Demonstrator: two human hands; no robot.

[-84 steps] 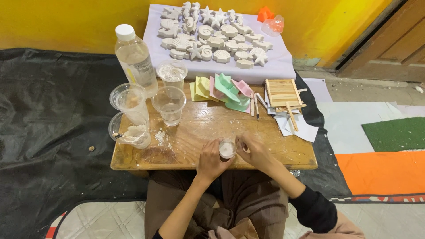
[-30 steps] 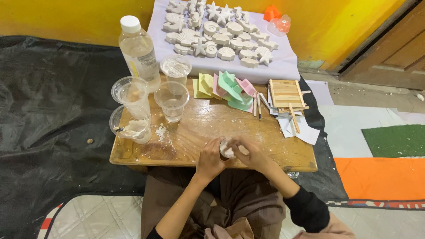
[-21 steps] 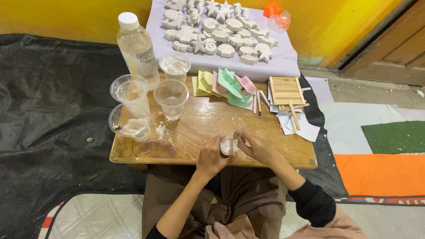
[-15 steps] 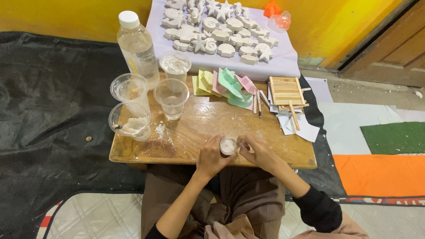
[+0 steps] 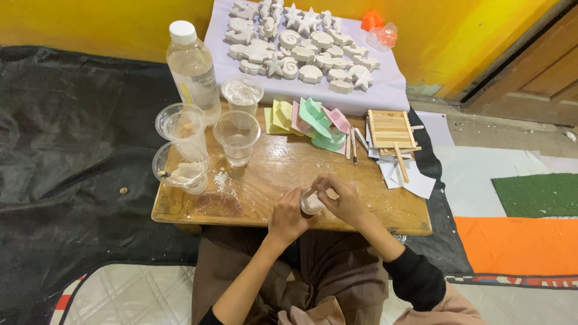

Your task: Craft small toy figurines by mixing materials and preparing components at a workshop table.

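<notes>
Both hands meet at the near edge of the wooden surface, just in front of the person's lap. The left hand wraps around a small white piece, fingers curled against its left side and underside. The right hand closes on the same piece from the right and above, fingertips bent over its top. The piece sits between the two hands, just above the board's front edge; its exact shape is too hidden by fingers to tell.

On the left part of the surface stand four clear plastic cups: one near the middle holding a little clear liquid, one behind it with white powder, one to the left, and one at the front left with white paste and a stick in it. A plastic bottle with a white cap stands upright just behind the cups. White powder is scattered on the wood beside the front cup.

Toward the back middle lie coloured moulds in yellow, pink and green, partly stacked. To their right rests a small raft of wooden sticks on white paper, with loose sticks beside it.

Behind the surface, a pale cloth carries many white cast shells and stars. A black sheet covers the floor to the left.
</notes>
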